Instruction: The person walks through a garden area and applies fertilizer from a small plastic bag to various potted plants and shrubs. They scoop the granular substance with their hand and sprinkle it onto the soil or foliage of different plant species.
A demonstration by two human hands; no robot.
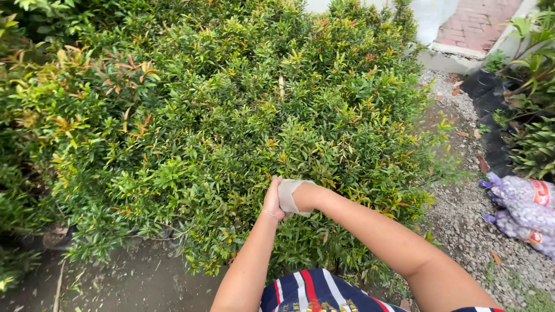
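Shrub (231, 115) foliage hides both hands' fingers, grip unclear; gravel-filled bags (523, 211) lie right.

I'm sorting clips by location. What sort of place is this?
Probably an outdoor garden or plant nursery: dense green shrubs, a gravel path, and black grow bags holding plants on the right.
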